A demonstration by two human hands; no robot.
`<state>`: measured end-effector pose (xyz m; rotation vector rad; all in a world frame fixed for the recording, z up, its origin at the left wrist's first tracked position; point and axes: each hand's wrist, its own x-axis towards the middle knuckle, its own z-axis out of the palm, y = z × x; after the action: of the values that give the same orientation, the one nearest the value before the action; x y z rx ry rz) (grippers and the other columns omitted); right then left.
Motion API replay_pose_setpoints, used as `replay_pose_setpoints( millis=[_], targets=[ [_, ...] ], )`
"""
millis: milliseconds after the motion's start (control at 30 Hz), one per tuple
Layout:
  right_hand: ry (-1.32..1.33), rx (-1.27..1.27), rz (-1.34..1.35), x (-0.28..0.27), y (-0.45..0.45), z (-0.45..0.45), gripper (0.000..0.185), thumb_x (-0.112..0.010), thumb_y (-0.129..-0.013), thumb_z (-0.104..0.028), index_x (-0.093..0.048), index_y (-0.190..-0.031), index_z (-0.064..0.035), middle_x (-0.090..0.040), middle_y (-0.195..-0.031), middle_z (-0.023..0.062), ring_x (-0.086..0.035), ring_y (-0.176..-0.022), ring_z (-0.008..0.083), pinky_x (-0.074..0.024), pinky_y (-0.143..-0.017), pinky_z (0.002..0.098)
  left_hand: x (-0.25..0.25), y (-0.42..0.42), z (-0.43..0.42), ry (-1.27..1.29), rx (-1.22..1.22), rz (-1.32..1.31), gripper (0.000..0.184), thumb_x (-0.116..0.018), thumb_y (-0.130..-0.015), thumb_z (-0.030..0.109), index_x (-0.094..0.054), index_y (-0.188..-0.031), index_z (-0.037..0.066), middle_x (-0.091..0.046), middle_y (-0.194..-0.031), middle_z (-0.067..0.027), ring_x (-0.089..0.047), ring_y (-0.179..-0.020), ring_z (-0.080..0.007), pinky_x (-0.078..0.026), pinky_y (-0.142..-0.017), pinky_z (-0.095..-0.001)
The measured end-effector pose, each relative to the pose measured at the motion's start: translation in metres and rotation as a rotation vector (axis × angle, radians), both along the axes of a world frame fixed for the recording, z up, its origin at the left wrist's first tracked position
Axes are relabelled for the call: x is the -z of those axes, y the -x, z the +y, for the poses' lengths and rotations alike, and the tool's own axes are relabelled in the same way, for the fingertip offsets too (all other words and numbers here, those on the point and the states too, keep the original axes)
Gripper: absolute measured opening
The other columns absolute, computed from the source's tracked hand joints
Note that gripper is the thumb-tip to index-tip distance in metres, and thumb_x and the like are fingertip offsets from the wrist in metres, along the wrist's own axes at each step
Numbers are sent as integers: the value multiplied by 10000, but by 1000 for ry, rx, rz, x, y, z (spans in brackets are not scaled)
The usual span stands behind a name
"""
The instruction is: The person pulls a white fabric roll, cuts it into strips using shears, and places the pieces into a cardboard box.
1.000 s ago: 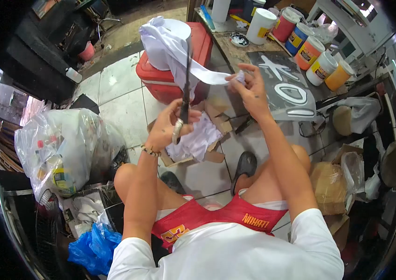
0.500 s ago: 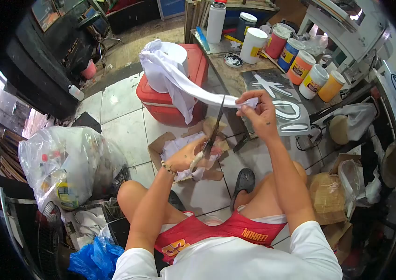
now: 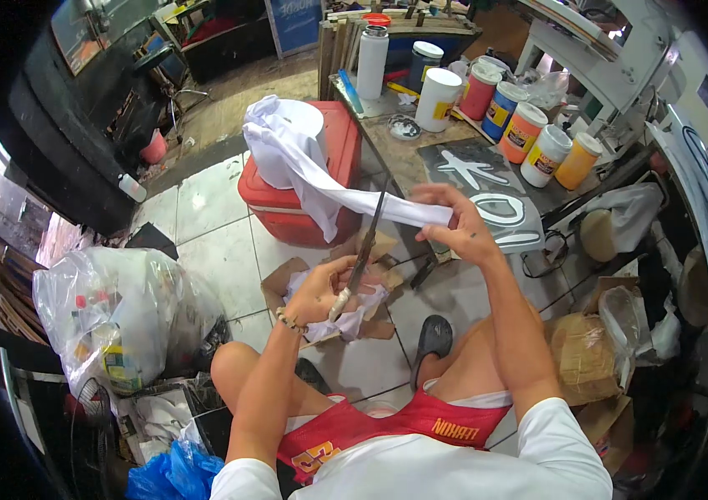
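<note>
My left hand [image 3: 319,293] is closed around a pair of long dark scissors [image 3: 364,254] with whitish wrapped handles. The blades point up and away, crossing the view of a white cloth strip [image 3: 370,202]; whether they touch it I cannot tell. The near end of that strip is pinched in my right hand [image 3: 460,227], thumb below and fingers above. From there the strip runs back to a bunch of white cloth draped over a white bucket [image 3: 305,118]. The bucket stands on a red cooler [image 3: 266,200].
Below my hands, a cardboard box [image 3: 280,283] holds white cloth pieces. Paint jars [image 3: 525,133] line the bench at right, behind a stencil sheet [image 3: 475,171]. A clear plastic bag [image 3: 133,304] of containers sits at left, with a blue bag [image 3: 175,471] near me.
My right hand has lowered slightly, and its grip has opened out with the strip spread flatter and wider. The scissors have shifted a little down and left. The whole view has tilted slightly.
</note>
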<state>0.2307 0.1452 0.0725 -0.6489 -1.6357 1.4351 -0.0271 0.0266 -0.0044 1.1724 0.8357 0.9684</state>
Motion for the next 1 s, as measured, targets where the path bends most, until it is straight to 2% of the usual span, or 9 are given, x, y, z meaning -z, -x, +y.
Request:
replay_pose_setpoints(
  millis=[67, 100, 233, 333, 500, 600, 767, 900, 1000],
  targets=[
    [-59, -131, -329, 0, -8, 11, 453, -708, -817, -111, -605, -1250, -26, -636, -1149, 103, -596, -1070, 149, -506, -882, 306, -2, -1, -2, 12, 30, 5, 773, -853, -722, 131, -461, -1377, 9, -658, -1188, -143, -652, -1069, -209, -532, -918, -319],
    [-33, -128, -278, 5, -6, 10, 451, -734, -838, -227, -636, -1222, -12, -668, -1090, 97, -609, -1022, 137, -474, -878, 288, 3, -2, -2, -12, 32, 4, 752, -844, -723, 118, -469, -1366, 13, -658, -1189, -153, -655, -1062, -216, -538, -903, -316],
    [154, -206, -312, -4, -4, 10, 456, -737, -875, -345, -670, -1137, 23, -700, -978, 60, -632, -883, 115, -481, -793, 259, 1, -7, -5, 8, 42, -29, 712, -821, -735, 86, -475, -1353, 15, -657, -1187, -175, -658, -1056, -224, -545, -876, -312],
    [190, -196, -309, -3, 1, 10, 421, -724, -888, -351, -686, -1091, 15, -696, -949, 45, -624, -846, 94, -475, -731, 245, 7, -7, -4, 153, 65, -182, 705, -803, -740, 59, -471, -1360, 18, -661, -1178, -173, -663, -1043, -224, -548, -855, -303],
    [192, -254, -420, 5, 4, 18, 376, -711, -908, -333, -683, -1077, 2, -690, -904, 29, -608, -816, 75, -463, -703, 241, -3, -15, -10, 52, 48, -35, 716, -790, -746, 44, -462, -1382, 27, -665, -1161, -185, -671, -1024, -228, -552, -827, -286],
    [204, -283, -215, 12, 12, 14, 306, -714, -899, -315, -656, -999, -31, -666, -1041, 53, -626, -893, 97, -506, -805, 273, -9, -15, -11, 44, 65, -45, 677, -805, -750, 78, -480, -1340, 6, -658, -1178, -177, -663, -1048, -230, -548, -864, -313],
    [330, -385, 174, -6, 30, -3, 300, -667, -913, -197, -611, -1137, -6, -586, -1320, 141, -650, -1078, 228, -528, -907, 365, -6, -19, -12, 48, 109, -130, 657, -831, -753, 115, -493, -1301, -15, -652, -1198, -169, -658, -1069, -230, -547, -897, -318],
    [347, -439, 231, 8, 34, -2, 340, -655, -921, -183, -583, -1194, 6, -570, -1359, 166, -617, -1173, 273, -501, -968, 388, -10, -22, -14, 8, 125, -179, 836, -873, -723, 190, -415, -1392, -14, -592, -1300, -195, -601, -1182, -250, -475, -1018, -352],
    [277, -407, 37, 30, 37, 6, 347, -651, -921, -179, -580, -1202, 12, -577, -1355, 175, -588, -1221, 281, -468, -1020, 403, -14, -27, -15, -72, 80, -227, 921, -885, -712, 229, -368, -1434, -15, -549, -1357, -207, -553, -1250, -257, -417, -1081, -374]
  ],
)
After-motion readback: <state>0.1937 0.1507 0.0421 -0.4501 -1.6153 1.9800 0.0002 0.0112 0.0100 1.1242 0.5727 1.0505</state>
